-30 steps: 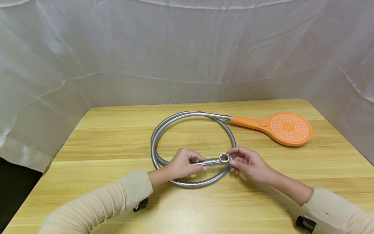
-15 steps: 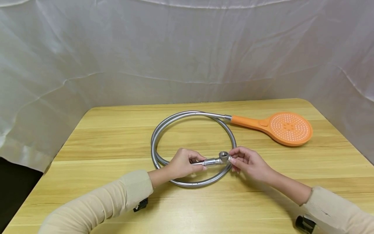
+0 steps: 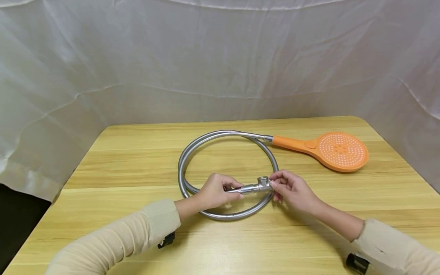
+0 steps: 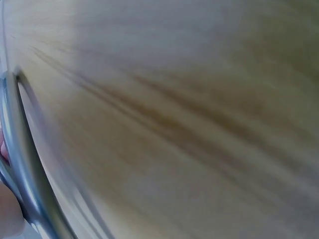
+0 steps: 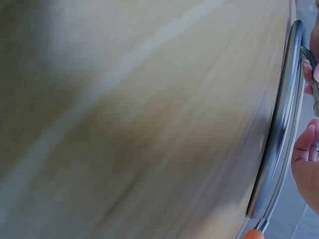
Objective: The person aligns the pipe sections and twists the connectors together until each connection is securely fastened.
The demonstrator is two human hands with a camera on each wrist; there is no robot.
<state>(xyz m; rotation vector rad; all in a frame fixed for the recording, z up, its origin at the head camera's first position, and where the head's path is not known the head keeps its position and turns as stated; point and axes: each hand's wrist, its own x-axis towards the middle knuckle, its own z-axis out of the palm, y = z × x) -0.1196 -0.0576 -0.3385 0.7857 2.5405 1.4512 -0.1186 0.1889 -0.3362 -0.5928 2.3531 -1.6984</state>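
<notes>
A silver shower hose (image 3: 182, 168) lies coiled in a loop on the wooden table (image 3: 144, 168). Its far end joins the handle of an orange shower head (image 3: 340, 151). At the near end, my left hand (image 3: 216, 193) pinches the hose by its chrome end sleeve (image 3: 249, 189), thumb in front. A small chrome tee fitting (image 3: 263, 184) continues from that sleeve, its round side opening turned upward. My right hand (image 3: 293, 191) pinches the fitting's right end between thumb and fingers, covering that end. In the right wrist view, the right hand (image 5: 307, 159) shows at the edge.
A pale cloth curtain (image 3: 227, 68) hangs behind and along both sides of the table. The hose loop passes under both hands' work. Wood surface fills most of both wrist views.
The tee fitting has turned about the hose's line: its round opening faced the head camera and now points up. The right fingers shifted slightly with it; the left hand stays in place.
</notes>
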